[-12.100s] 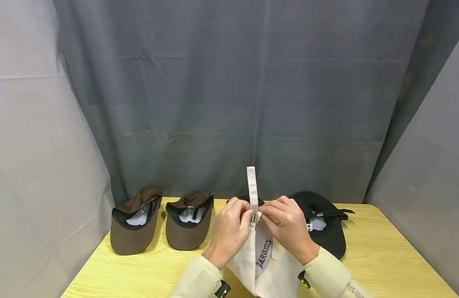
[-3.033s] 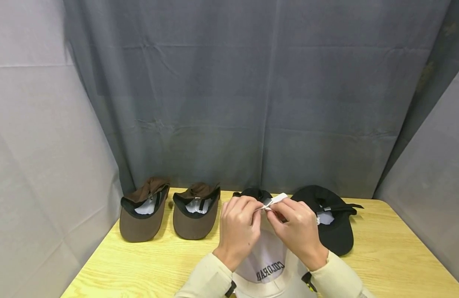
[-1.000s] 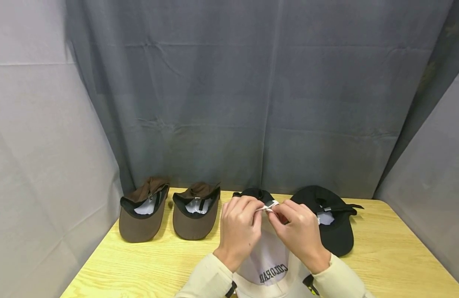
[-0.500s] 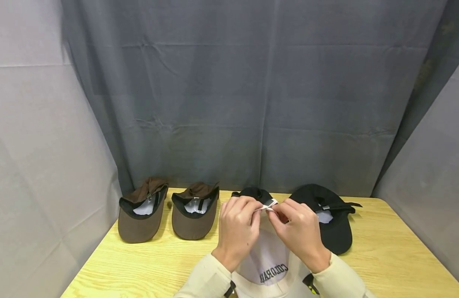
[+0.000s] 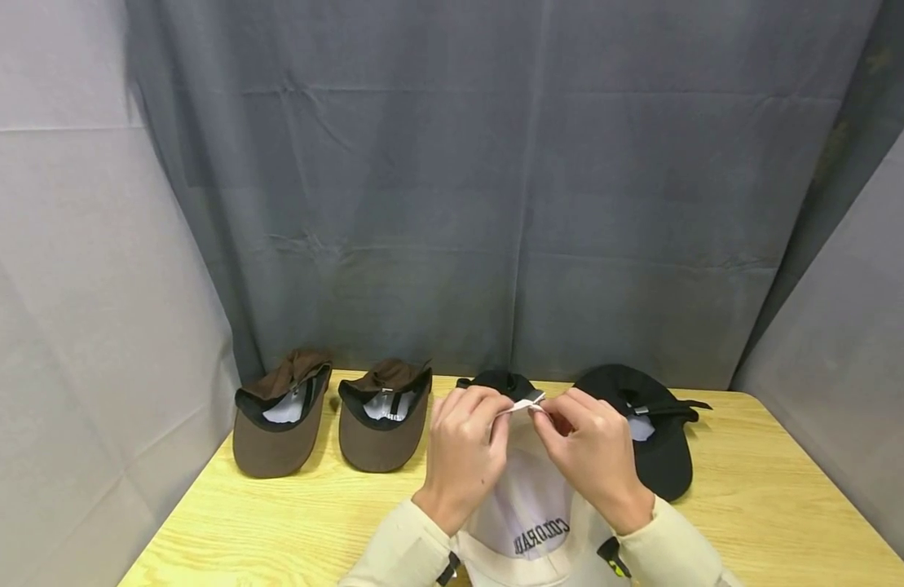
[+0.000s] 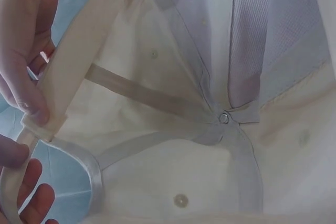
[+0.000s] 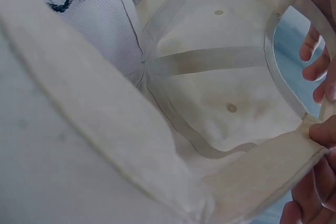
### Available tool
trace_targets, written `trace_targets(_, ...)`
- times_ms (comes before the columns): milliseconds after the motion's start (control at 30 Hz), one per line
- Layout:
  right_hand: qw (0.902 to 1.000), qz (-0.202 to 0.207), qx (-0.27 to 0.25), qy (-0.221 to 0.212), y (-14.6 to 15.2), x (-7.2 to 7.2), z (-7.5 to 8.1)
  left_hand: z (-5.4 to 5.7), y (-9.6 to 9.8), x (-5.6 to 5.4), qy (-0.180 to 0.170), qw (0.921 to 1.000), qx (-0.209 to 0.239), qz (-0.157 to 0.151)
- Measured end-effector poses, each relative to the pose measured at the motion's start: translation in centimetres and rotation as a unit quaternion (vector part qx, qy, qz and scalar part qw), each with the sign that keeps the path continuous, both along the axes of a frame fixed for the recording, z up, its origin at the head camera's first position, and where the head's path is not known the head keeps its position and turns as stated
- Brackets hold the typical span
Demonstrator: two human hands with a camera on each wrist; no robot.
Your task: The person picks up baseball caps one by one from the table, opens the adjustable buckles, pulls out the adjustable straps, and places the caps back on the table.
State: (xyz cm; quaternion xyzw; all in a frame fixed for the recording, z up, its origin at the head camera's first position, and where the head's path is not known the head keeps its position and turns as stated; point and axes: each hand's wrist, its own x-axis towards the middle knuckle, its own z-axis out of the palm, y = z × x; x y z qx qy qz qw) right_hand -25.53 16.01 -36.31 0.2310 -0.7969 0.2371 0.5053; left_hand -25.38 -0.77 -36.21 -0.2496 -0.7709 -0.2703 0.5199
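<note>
A cream cap (image 5: 525, 505) is held above the table, its inside facing up with mirrored dark lettering across the front. My left hand (image 5: 462, 456) pinches one side of the thin back strap (image 5: 520, 406). My right hand (image 5: 597, 456) pinches the other side, close to a small grey clasp-like piece (image 5: 537, 399). Between the fingertips a short stretch of strap shows. The left wrist view shows the cap's lining (image 6: 147, 40) and the strap (image 6: 16, 182) between fingers. In the right wrist view, fingers grip the sweatband edge (image 7: 273, 166) beside the rear opening.
Two brown caps (image 5: 274, 444) (image 5: 381, 444) lie at the back left of the wooden table (image 5: 290, 530). A black cap (image 5: 660, 461) lies behind my right hand. Another black cap (image 5: 499, 380) is mostly hidden behind my hands. A grey curtain (image 5: 422, 204) hangs behind.
Twelve seconds ago a long strap end stood upright; three seconds ago a shorter end stuck out right. Now only a small bit shows, and the hands have drawn slightly apart.
</note>
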Motion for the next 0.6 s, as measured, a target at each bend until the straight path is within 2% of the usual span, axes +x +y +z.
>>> trace_targets(233,0.9999,-0.006,0.008,0.01,0.16,0.01,0.13,0.32,-0.27,0.09,0.007,1.0,0.005,-0.001)
trace_targets(367,1.0,0.005,-0.008,0.0,0.29,-0.12,0.01,0.32,-0.43,0.14,0.007,1.0,0.005,-0.002)
trace_targets(600,1.0,0.006,-0.005,-0.003,0.45,-0.12,-0.17,0.33,-0.66,0.21,-0.001,1.0,0.008,-0.004)
